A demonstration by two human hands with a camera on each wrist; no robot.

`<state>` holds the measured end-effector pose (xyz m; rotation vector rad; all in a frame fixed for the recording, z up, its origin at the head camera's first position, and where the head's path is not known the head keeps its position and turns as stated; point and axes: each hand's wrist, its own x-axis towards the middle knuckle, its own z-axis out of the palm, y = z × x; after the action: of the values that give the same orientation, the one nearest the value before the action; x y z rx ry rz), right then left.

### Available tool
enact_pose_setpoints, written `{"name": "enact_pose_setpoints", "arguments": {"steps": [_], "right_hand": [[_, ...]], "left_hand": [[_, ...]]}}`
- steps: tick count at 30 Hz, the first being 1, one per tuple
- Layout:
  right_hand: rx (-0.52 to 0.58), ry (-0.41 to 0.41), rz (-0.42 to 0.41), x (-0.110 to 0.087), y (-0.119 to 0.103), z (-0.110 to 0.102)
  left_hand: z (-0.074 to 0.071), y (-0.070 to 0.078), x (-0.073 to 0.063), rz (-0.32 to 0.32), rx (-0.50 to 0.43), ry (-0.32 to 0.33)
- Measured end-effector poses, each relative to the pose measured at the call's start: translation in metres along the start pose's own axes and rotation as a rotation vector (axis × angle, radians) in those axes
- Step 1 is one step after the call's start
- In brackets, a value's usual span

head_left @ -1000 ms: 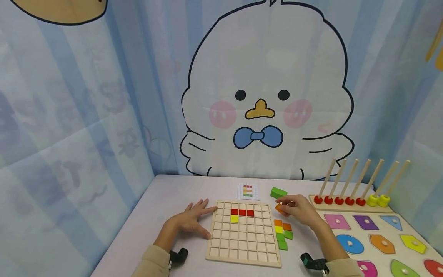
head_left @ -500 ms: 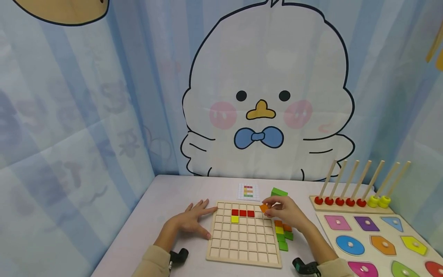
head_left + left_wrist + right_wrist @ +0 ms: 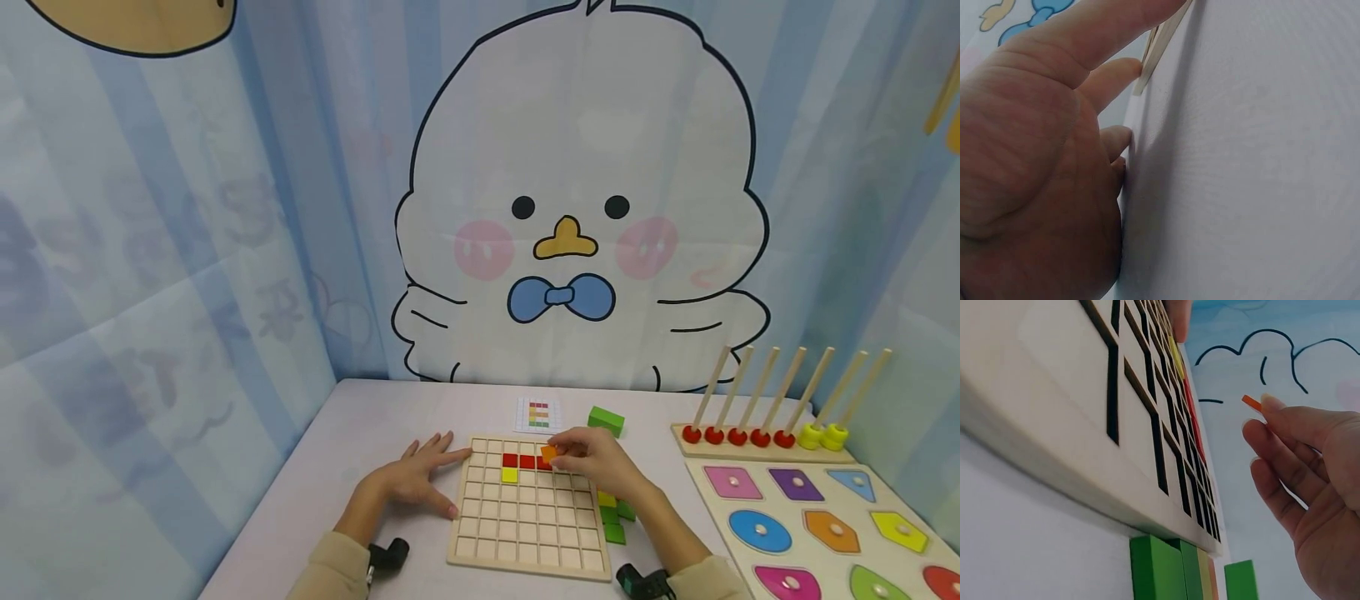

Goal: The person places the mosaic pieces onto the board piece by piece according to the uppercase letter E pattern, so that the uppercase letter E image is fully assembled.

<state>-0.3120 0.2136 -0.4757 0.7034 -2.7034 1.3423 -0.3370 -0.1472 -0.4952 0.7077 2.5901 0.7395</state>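
My right hand (image 3: pixel 596 460) pinches an orange square tile (image 3: pixel 549 453) between thumb and fingers, above the upper right of the wooden grid board (image 3: pixel 517 533). In the right wrist view the orange tile (image 3: pixel 1251 402) is seen edge-on, off the board's surface. Three red tiles (image 3: pixel 510 460) sit in a row in the grid, with one yellow tile (image 3: pixel 509 475) below the leftmost. My left hand (image 3: pixel 408 479) lies spread at the board's left side, its thumb and index finger touching the edge; in the left wrist view the palm (image 3: pixel 1022 144) shows.
Yellow and green tiles (image 3: pixel 613 532) lie right of the board, partly behind my right wrist. A green block (image 3: pixel 606 420) and a pattern card (image 3: pixel 537 414) lie behind it. To the right are a peg stand (image 3: pixel 765 446) with beads and a shape puzzle board (image 3: pixel 795 508).
My right hand has carried the orange tile leftward from beside the board to over the grid's upper part. The left hand has stayed at the board's edge.
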Motion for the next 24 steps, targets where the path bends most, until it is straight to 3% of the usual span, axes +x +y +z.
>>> {"name": "enact_pose_setpoints", "arguments": {"steps": [11, 24], "right_hand": [[-0.029, -0.035, -0.078, 0.009, -0.005, 0.017], [-0.019, -0.120, -0.110, 0.015, -0.013, 0.031]], "left_hand": [[0.000, 0.000, 0.000, -0.006, 0.004, -0.004], [0.001, -0.002, 0.001, -0.011, 0.000, -0.005]]}}
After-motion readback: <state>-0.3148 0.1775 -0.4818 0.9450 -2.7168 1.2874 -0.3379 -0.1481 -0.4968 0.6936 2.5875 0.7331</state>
